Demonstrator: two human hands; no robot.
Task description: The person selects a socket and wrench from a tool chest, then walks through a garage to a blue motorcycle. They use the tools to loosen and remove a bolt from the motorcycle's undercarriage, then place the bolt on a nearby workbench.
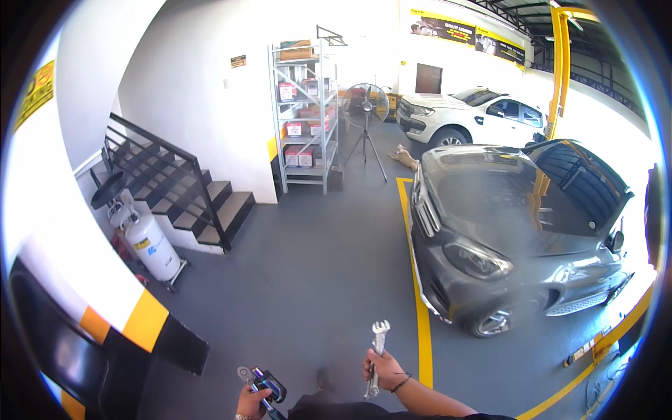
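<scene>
At the bottom centre-left, my left hand [252, 399] is closed round tools [266, 385]: a silver ring end and a dark socket tool with a shiny handle, too small to identify fully. My right hand [383, 367] grips silver open-ended wrenches [378, 339] held upright, their jaws above my fist. A bracelet circles my right wrist. Both hands are low in view, above the grey floor [308, 294].
A dark car [476, 210] stands right beside a yellow line and lift post [560, 70], a white pickup [476, 115] behind. A dog [403, 157] lies near a tripod fan [367, 105]. Shelving [304, 119], stairs [203, 203], white gas cylinders [150, 245] and a striped pillar [143, 322] stand left.
</scene>
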